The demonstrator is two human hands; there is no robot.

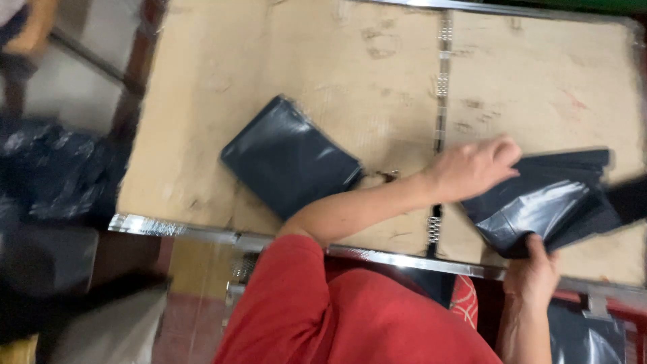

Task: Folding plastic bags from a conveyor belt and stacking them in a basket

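My left hand [472, 165] reaches across my body and presses its fingers onto the top left of a bundle of dark glossy plastic bags [552, 202] at the right of the table. Just below it, my right hand [534, 269] grips the bundle's near lower corner at the table's front edge. The bundle is fanned and partly lifted, blurred at its right end. A second flat stack of dark bags [290, 155] lies alone on the beige table top [337, 67], to the left of my forearm.
The table has a metal rim [175, 229] along its near edge and a metal seam [441, 101] across the middle. Crumpled black plastic [54, 168] lies off the table's left side. More dark bags [586, 337] sit low at the bottom right.
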